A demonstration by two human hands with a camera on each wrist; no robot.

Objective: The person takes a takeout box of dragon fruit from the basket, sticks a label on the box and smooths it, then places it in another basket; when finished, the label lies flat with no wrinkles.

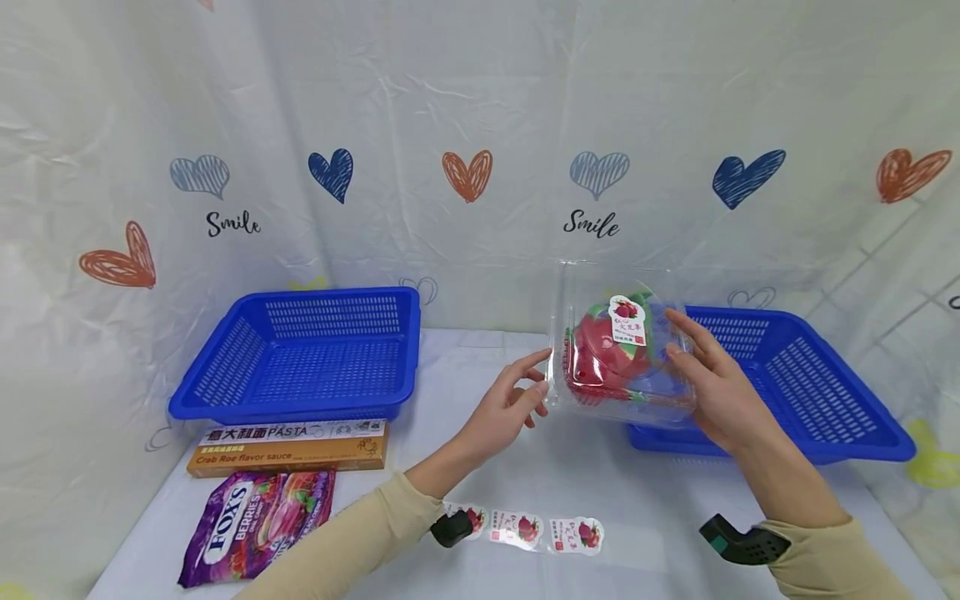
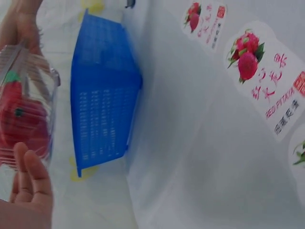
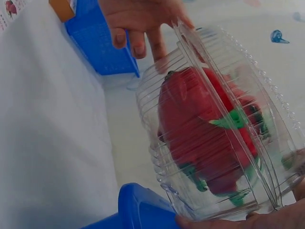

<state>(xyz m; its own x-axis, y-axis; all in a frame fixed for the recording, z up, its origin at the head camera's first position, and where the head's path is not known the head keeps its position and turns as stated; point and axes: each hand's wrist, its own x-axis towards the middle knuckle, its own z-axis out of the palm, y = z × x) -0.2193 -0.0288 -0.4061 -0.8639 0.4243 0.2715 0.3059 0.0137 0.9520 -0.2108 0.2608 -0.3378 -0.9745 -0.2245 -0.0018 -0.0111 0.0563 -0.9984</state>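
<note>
My right hand (image 1: 716,392) grips the right side of a clear plastic clamshell box (image 1: 675,408), holding it up in front of the right blue basket (image 1: 825,417). Inside lies a red dragon fruit (image 3: 190,124) with green tips. A white dragon fruit sticker (image 1: 627,321) shows on the box's front. At the box's left edge, the fingertips of my left hand (image 1: 498,408) touch the plastic, its fingers loosely extended. On the table below, a strip of similar stickers (image 1: 516,529) lies partly hidden by the left wrist's black device (image 1: 452,528).
To the left stands another blue basket (image 1: 330,358). A pasta box (image 1: 288,448) lies before it, with a purple berries candy bag (image 1: 240,525) nearer, partly behind my left sleeve. A white curtain with hearts (image 1: 465,83) hangs behind the table.
</note>
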